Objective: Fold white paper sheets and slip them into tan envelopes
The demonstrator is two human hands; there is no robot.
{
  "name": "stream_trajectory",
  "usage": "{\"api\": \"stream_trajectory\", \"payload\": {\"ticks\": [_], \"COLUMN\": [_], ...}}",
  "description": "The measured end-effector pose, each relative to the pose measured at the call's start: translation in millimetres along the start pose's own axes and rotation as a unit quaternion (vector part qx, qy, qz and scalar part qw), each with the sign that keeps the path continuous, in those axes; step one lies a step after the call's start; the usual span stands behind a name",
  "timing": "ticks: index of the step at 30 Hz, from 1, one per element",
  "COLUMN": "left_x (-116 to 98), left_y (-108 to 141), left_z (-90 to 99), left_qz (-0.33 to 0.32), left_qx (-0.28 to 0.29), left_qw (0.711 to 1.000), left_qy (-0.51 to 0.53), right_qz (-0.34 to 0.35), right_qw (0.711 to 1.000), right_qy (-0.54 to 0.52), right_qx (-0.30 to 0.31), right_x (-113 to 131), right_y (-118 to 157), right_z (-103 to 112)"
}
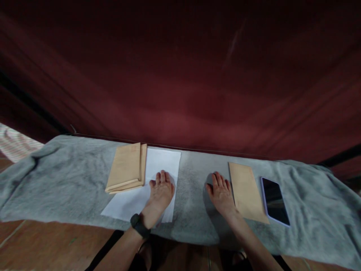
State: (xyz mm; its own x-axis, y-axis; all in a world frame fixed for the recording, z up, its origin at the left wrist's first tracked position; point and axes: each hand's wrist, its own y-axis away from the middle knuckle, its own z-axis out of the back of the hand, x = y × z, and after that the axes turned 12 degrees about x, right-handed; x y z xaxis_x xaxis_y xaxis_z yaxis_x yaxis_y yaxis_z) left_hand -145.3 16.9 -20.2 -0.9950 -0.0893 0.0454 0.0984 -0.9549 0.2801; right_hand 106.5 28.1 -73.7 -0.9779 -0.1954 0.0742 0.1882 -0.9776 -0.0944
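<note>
My left hand (161, 190) rests palm down on white paper sheets (126, 205), its fingers stretched out and nothing held. Partly on top of those sheets, left of that hand, lies a small stack of brown envelopes (125, 165). My right hand (221, 192) lies flat on the grey cloth (191, 180), fingers extended and empty. Just to its right is a single brown envelope (248, 192), close beside or touching the hand's edge. The wrist hides part of that envelope's lower left side.
A phone (275, 201) with a dark screen and a pale purple edge lies at the right. Behind the cloth-covered surface rises a dark red sheet (180, 94). Brown floor tiles (56, 244) show below, and striped fabric (17, 143) at the far left.
</note>
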Motion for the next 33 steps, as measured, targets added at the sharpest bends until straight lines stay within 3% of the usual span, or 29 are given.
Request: {"api": "stream_trajectory", "payload": {"ticks": [8, 24, 30, 33], "left_x": [-5, -12, -8, -2], "left_y": [2, 6, 0, -1], "left_z": [8.8, 19.4, 23.0, 31.4], "left_qz": [0.012, 0.017, 0.019, 0.035], "left_qx": [0.035, -0.008, -0.009, 0.017], "left_qw": [0.999, 1.0, 0.999, 0.998], "left_qy": [0.007, 0.021, 0.025, 0.044], "right_qz": [0.001, 0.019, 0.015, 0.018], "right_qw": [1.0, 0.999, 0.998, 0.998], "right_qy": [0.015, 0.009, 0.001, -0.014], "right_qx": [0.024, 0.034, 0.059, 0.065], "right_x": [1, -3, 1, 4], "right_y": [2, 4, 6, 6], "right_z": [6, 8, 15, 17]}}
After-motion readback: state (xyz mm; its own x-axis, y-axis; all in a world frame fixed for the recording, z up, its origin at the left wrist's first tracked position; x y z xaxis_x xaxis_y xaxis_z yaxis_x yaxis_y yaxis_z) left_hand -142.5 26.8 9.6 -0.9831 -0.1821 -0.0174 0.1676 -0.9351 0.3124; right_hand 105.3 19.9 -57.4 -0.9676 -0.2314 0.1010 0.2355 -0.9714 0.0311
